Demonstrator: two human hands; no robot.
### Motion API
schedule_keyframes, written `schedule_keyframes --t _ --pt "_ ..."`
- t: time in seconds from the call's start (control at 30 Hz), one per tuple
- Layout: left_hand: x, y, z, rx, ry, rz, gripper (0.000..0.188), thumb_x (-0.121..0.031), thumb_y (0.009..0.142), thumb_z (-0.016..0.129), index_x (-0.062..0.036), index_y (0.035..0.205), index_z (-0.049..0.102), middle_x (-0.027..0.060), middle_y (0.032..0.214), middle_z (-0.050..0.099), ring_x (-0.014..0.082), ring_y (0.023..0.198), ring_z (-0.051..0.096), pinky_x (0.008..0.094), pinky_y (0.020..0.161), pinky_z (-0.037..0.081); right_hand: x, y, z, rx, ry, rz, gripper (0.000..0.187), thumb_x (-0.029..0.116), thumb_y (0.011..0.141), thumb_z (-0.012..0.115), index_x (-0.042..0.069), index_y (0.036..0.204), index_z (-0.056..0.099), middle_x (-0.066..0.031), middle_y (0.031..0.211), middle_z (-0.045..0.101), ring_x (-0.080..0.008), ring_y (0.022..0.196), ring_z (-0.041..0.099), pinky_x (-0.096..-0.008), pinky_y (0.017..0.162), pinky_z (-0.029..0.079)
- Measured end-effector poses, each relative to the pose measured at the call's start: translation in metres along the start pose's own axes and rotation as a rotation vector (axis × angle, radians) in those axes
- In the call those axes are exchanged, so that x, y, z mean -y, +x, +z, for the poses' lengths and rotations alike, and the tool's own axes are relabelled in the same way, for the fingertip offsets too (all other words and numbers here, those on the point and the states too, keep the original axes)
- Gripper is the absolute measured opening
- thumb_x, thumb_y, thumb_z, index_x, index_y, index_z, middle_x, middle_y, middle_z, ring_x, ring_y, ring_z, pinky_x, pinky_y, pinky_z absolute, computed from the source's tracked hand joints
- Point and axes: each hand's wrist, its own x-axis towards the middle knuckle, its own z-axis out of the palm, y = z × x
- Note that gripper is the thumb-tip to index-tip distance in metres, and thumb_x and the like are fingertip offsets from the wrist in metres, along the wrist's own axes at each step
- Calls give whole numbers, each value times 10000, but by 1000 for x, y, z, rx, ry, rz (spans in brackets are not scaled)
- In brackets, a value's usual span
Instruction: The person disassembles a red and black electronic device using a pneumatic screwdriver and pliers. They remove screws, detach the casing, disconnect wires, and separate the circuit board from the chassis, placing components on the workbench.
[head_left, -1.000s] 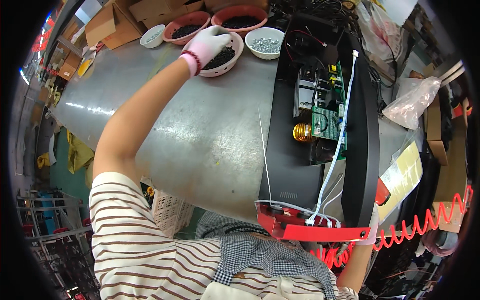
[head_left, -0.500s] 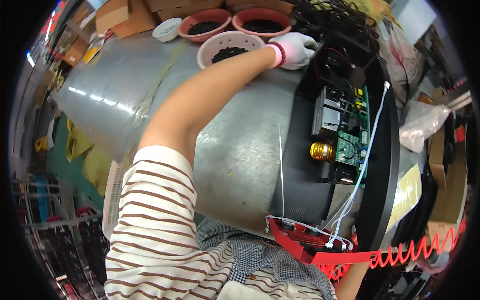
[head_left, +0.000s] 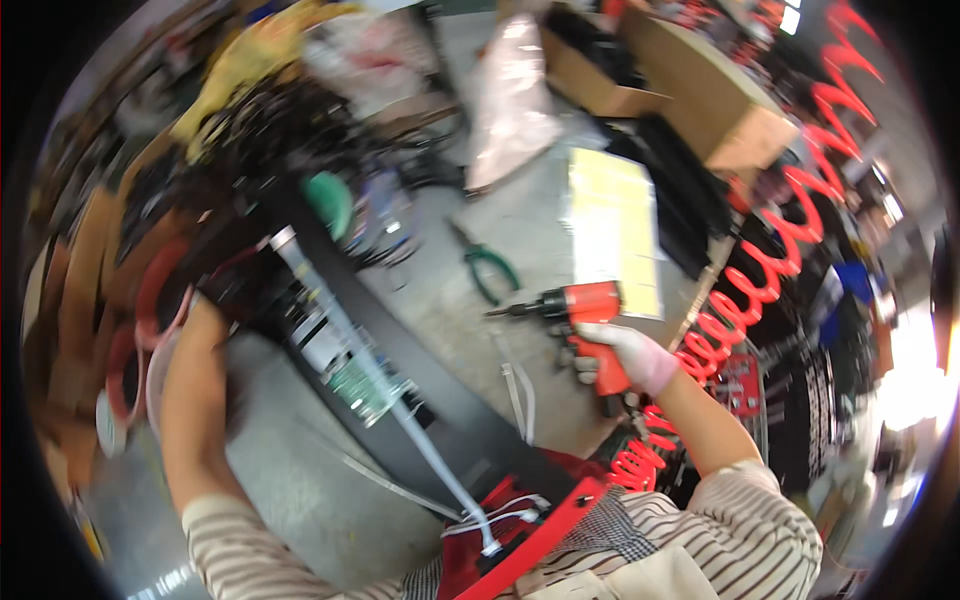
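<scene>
Right hand gripping the red driver beyond the black housing

The white-gloved right hand (head_left: 640, 357) with a pink cuff is now showing at the red-and-black pistol-shaped driver (head_left: 595, 298), where half a second ago it was hiding below the housing. Its fingers are wrapping around the handle; whether the driver is leaving the table, the blur is not telling. The view has also been swinging rightward. The left hand, which was reaching over a white bowl, is now hiding at the housing's far end, so its grip I cannot tell; only the bare left forearm (head_left: 200, 400) is showing. To my judgement, the work is passing from the bowls to the tool.

Left of the grip, the long black metal housing (head_left: 390, 335) is lying aslant, carrying a green circuit board (head_left: 358, 390) and a pale-blue flat cable (head_left: 425, 445). Its bright-red end panel (head_left: 560, 525) is sitting below and left of the grip.

Up and left of the grip, green-handled pliers (head_left: 478, 252) are lying near the driver's tip; a yellow sheet (head_left: 615, 235) is lying just above. The housing's raised wall is standing between driver and circuit board, and a coiled red hose (head_left: 632, 462) is crowding the space below the grip.
</scene>
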Motion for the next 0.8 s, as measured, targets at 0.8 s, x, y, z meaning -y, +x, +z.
schedule_keyframes --t 0.8 --pt "12 29 25 50 38 -93 343 -207 1054 561 -26 1342 608 66 1204 704 126 974 670 262 804 515 -3 -1 -1 -39 -50 36 310 380 1005 682 94 1119 643 -7 876 588 -136 648 574 -285 593 488"
